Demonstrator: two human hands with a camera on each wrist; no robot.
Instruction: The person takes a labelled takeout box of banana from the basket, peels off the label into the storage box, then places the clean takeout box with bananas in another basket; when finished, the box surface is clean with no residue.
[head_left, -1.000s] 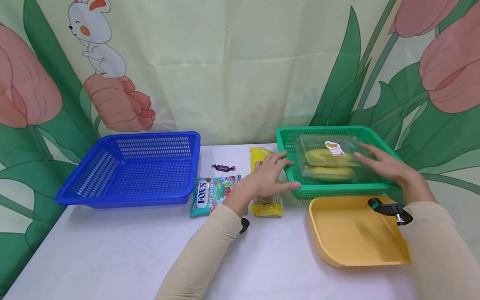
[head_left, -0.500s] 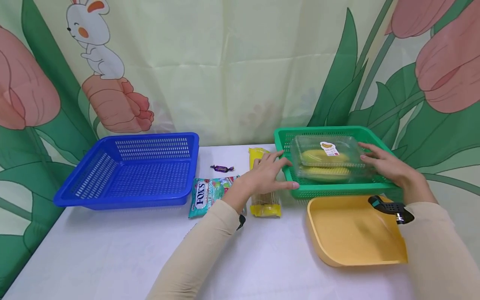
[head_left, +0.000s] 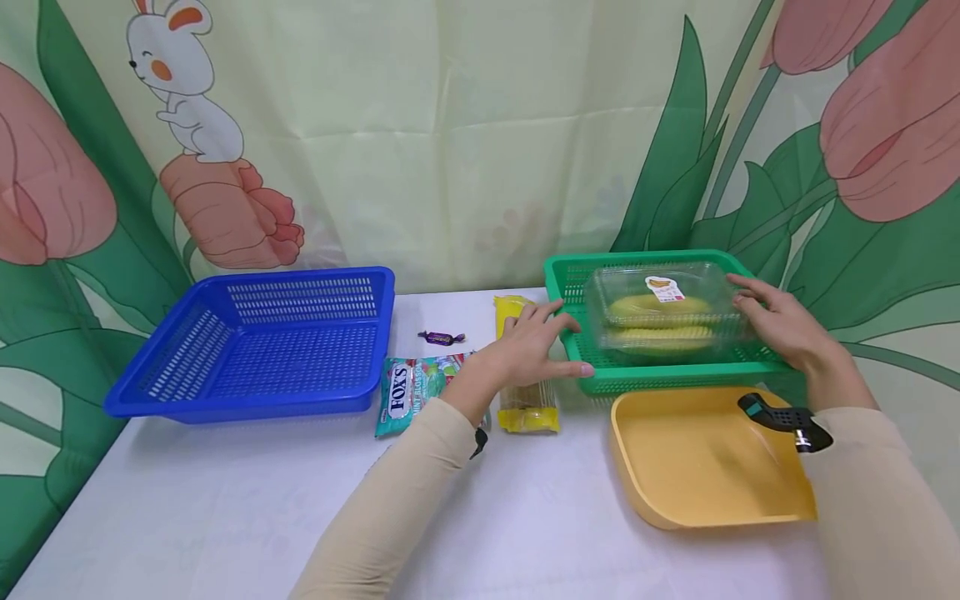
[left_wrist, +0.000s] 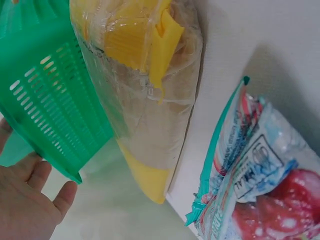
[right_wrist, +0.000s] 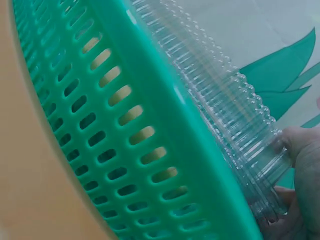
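Note:
A green basket (head_left: 645, 379) stands at the table's right rear. In it lies a clear clamshell box of bananas (head_left: 663, 312). My right hand (head_left: 780, 329) grips the box's right end; the right wrist view shows the right hand (right_wrist: 300, 165) with fingers above and below the ribbed edge of the box (right_wrist: 220, 100), which sits on the basket rim (right_wrist: 125, 100). My left hand (head_left: 536, 346) rests with straight fingers against the basket's near left corner, thumb along the front wall. In the left wrist view my left hand (left_wrist: 25, 210) lies just below the basket's corner (left_wrist: 45, 105).
A yellow snack packet (head_left: 528, 408) (left_wrist: 145, 100) lies under my left hand. Left of it are a Fox's candy bag (head_left: 408, 387) (left_wrist: 260, 185) and a small purple sweet (head_left: 441, 337). A blue basket (head_left: 262, 400) stands at the left, a yellow tray (head_left: 697, 458) in front of the green basket.
My right hand has slid from the top of the clear box to its right end and taken hold there. The box has shifted slightly in the basket. The left hand stays at the corner.

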